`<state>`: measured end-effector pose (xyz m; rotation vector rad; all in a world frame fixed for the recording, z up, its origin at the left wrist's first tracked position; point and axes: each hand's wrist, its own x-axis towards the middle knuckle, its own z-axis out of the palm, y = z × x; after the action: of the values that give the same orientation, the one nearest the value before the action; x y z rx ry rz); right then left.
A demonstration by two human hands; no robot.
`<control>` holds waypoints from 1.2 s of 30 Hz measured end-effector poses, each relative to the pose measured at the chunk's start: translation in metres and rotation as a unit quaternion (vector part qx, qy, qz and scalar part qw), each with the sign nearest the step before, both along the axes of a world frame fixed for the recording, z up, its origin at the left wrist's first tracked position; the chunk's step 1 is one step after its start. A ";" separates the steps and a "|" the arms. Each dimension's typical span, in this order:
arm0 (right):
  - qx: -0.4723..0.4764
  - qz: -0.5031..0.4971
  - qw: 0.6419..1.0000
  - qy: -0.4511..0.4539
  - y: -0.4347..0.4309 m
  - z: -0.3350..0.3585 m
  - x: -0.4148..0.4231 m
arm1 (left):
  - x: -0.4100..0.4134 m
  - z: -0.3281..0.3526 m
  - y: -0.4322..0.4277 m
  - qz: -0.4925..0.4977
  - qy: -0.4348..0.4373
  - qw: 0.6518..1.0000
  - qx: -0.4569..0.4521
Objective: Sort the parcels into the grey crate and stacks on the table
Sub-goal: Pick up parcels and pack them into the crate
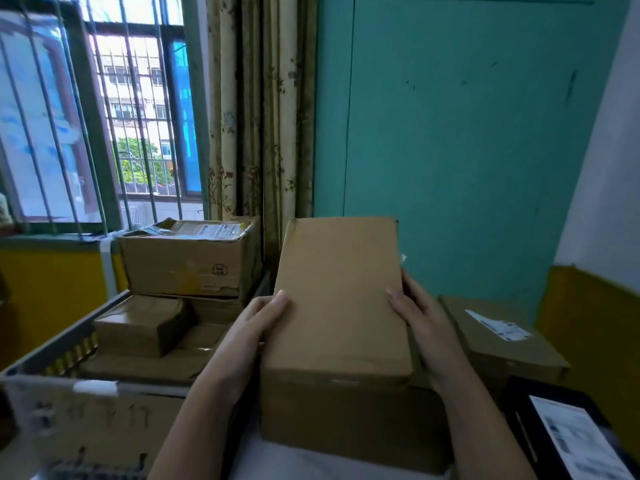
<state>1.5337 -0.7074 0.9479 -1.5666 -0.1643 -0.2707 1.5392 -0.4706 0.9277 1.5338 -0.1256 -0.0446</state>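
The left hand (258, 318) is gripping the left side of a big box (339, 292), fingers curling over its top. The right hand (420, 318) is gripping the right side. The big box is sitting right in front of the person, just beside the crate (52, 344). Parcels (180, 265) are lying piled in the crate. A flat box (498, 344) is lying to the right.

One head-worn camera looks forward and down, close over the parcel (339, 299), facing the teal wall (450, 133).
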 end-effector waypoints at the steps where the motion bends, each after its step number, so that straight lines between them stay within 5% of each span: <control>1: 0.009 -0.012 1.000 0.011 0.001 -0.001 0.001 | 0.003 -0.001 -0.001 0.000 0.001 1.000 -0.010; 5: 0.078 -0.055 0.988 0.118 0.004 -0.006 0.012 | 0.007 -0.006 0.002 -0.022 -0.073 0.997 -0.015; 9: 0.129 -0.040 0.973 0.187 0.006 -0.013 0.023 | 0.023 -0.009 0.010 -0.057 -0.059 0.997 -0.015; 19: -0.007 -0.020 0.998 0.063 0.044 -0.006 0.012 | 0.037 -0.010 0.036 -0.001 -0.004 0.996 -0.085; 25: -0.105 -0.022 0.992 0.067 0.056 -0.018 0.013 | 0.053 -0.005 0.056 -0.024 0.041 0.995 -0.088; 30: 0.030 -0.072 0.990 0.119 0.069 -0.026 0.014 | 0.052 -0.011 0.058 -0.055 0.041 0.988 -0.136; 36: 0.167 -0.162 0.945 0.228 0.077 -0.032 0.015 | 0.049 -0.018 0.066 -0.135 -0.017 0.990 -0.027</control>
<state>1.5490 -0.6307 0.9162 -1.2728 0.4841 -0.1728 1.5883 -0.4044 0.9094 1.4547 -0.3580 -0.2295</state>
